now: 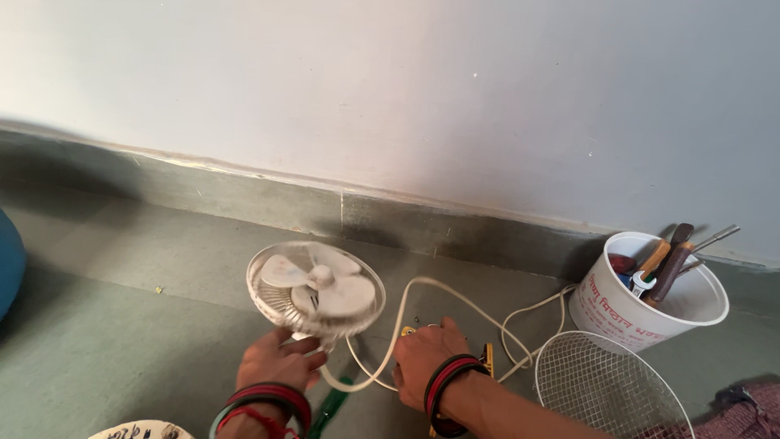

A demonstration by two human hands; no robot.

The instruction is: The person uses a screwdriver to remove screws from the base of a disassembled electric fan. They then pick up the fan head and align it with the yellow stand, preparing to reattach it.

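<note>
Grey-green floor [122, 325] under pale wall [406, 89]; left hand [280, 362] grips fan [315, 289], right hand [426, 354] holds cord [390, 341]

On the floor, the left hand [276, 359] grips the small white fan [316, 289] at its base while the right hand [424, 351] rests, seemingly closed, on its white cord [406, 305].

**Bare Forearms, Banded Wrists**

Two bare hands, no sleeves. Left hand [280, 362], just below the small white fan [317, 289]: stacked bangles at the wrist, red and dark, one teal, plus thin red thread. Right hand [422, 354], lower right of the fan: black and red bangles, forearm bare beyond.
</note>
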